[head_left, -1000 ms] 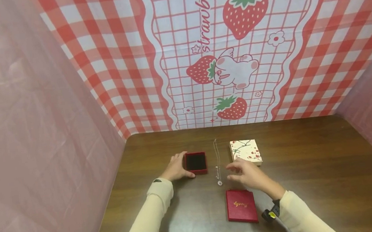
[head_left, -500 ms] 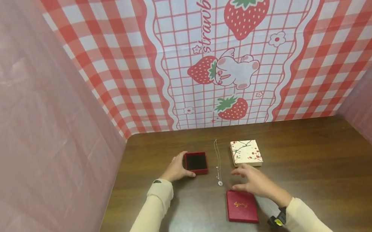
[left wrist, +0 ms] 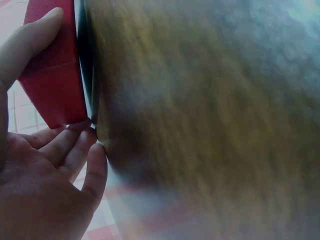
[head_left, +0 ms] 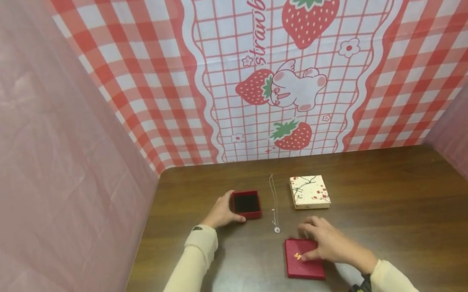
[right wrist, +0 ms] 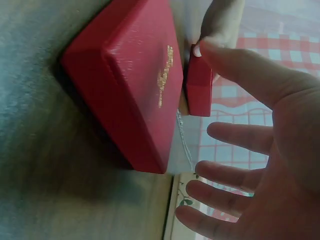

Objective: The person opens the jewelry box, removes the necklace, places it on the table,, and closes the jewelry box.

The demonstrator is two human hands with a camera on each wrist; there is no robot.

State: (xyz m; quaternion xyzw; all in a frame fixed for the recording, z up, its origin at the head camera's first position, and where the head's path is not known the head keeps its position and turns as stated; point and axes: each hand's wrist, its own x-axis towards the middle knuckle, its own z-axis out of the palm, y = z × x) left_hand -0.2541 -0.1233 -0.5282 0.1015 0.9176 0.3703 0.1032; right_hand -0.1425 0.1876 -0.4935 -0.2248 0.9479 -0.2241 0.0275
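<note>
My left hand (head_left: 223, 211) holds a small red box (head_left: 247, 217) with a black lining, the thumb on its near side and the fingers at the far side. In the left wrist view, thumb and fingertips touch the red box (left wrist: 56, 85). Above a flat red lid (head_left: 295, 270) with gold lettering hovers my right hand (head_left: 334, 242), fingers spread. The right wrist view has the lid (right wrist: 145, 75) close to the right hand (right wrist: 270, 165), with a gap between them. Between the hands lies a silver necklace (head_left: 276, 230) with a round pendant, stretched lengthwise on the table.
A cream box (head_left: 309, 191) with a floral branch print stands right of the necklace. Everything rests on a brown wooden table (head_left: 394, 205). A strawberry-print checked cloth (head_left: 236, 122) hangs behind it, and pink cloth (head_left: 47, 161) hangs at the sides.
My right hand has moved from beside the necklace and cream box toward me, and is now over the red lid. The left hand stays at the red box.
</note>
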